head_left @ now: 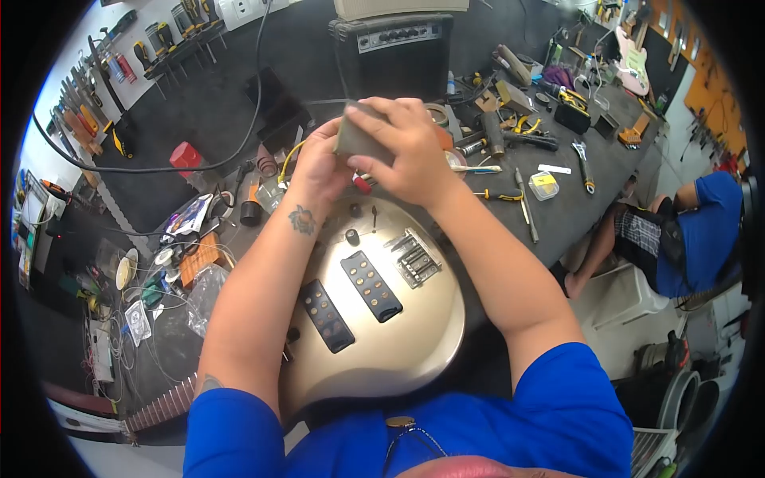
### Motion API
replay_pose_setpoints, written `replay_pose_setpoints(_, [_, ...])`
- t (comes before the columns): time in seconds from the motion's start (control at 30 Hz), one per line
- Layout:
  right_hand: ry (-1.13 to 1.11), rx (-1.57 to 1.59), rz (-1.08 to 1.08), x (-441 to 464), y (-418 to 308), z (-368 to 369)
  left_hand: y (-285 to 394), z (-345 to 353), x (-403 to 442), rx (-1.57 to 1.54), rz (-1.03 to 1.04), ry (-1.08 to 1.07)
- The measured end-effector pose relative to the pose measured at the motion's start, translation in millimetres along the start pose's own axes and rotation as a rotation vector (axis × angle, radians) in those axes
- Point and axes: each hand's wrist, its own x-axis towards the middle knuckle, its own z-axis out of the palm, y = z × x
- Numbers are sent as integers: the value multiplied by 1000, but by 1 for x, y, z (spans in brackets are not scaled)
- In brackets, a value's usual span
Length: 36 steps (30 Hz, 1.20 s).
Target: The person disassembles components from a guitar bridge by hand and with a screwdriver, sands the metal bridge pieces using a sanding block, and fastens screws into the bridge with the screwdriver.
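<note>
Out in front of me, above the far edge of a gold electric bass body [414, 338], my two hands meet. My right hand [416, 147] grips a flat grey-green block [363, 137], its thumb along the lower edge and fingers over the top. My left hand [317, 163] is closed right beside and behind the block; its fingertips and whatever they hold are hidden. A small red piece [362, 184] shows just beneath the hands. On the bass are two black pickups [371, 287], a metal bridge [416, 259] and a black knob [352, 237].
An amplifier [398, 60] stands at the back. Pliers [527, 125], a wrench [584, 167] and a small clear box [544, 186] lie on the right. Cables, plastic bags [209, 299] and a red cup [186, 157] are on the left. A seated person [701, 231] is at right.
</note>
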Motion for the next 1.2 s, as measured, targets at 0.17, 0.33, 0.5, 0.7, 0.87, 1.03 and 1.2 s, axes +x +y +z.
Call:
replay_pose_setpoints(0.17, [117, -57, 126, -4, 20, 5, 3, 13, -4, 17, -15, 11])
replay_pose_setpoints(0.33, [103, -118, 80, 0, 9, 0, -1, 11, -4, -85, -24, -11])
replay_pose_setpoints(0.5, [138, -203, 121, -5, 27, 3, 4, 9, -2, -72, -8, -32])
replay_pose_setpoints(0.7, [157, -133, 104, 7, 9, -17, 5, 2, 4, -97, -10, -27])
replay_pose_setpoints(0.87, [111, -263, 184, -7, 45, -8, 3, 3, 2, -59, 0, -41])
replay_pose_setpoints(1.03, [14, -106, 20, 6, 3, -17, 10, 4, -1, -46, 7, -71])
replay_pose_setpoints(1.2, [101, -92, 244, -5, 59, -14, 14, -8, 1, 20, 56, -125])
